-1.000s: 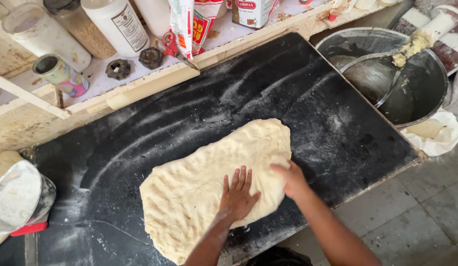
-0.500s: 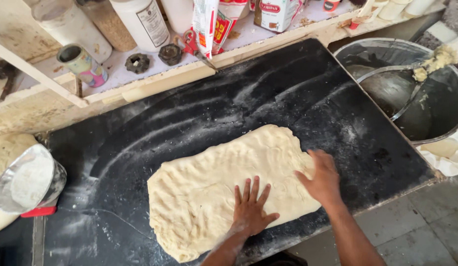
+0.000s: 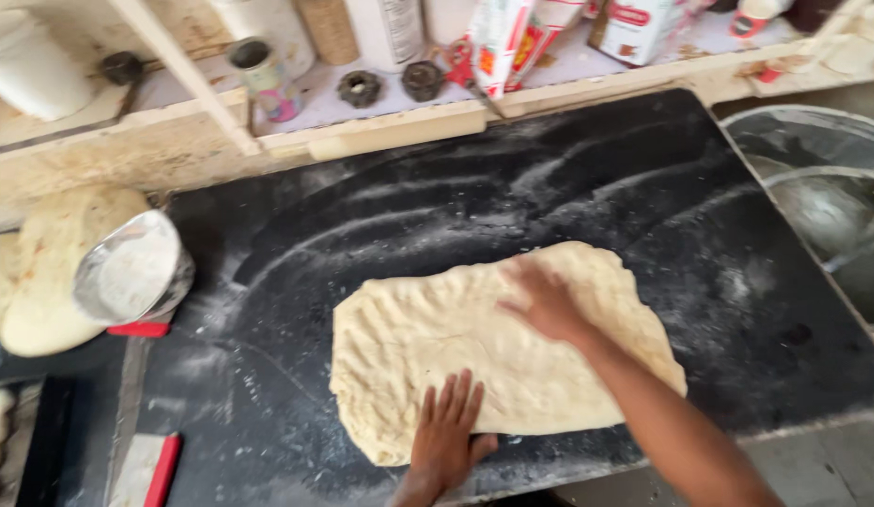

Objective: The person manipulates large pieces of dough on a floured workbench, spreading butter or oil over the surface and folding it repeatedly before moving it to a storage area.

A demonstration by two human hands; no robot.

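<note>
A large flat sheet of pale dough (image 3: pixel 427 347), dimpled all over, lies on the black floured worktop (image 3: pixel 512 197). My left hand (image 3: pixel 448 427) rests flat on the near edge of the dough, fingers spread. My right hand (image 3: pixel 545 300) presses down on the upper middle of the dough, fingers apart and slightly blurred. Neither hand grips anything.
A metal bowl of flour (image 3: pixel 131 272) stands at the left beside a mound of dough (image 3: pixel 47 272). A big steel basin (image 3: pixel 822 197) sits to the right. Behind the worktop a shelf (image 3: pixel 587 66) carries jars, packets, a can (image 3: pixel 263 75) and round metal cutters (image 3: pixel 362 87).
My right hand has moved from the dough's right edge up onto its middle. My left hand stays on the near edge. The view has shifted left.
</note>
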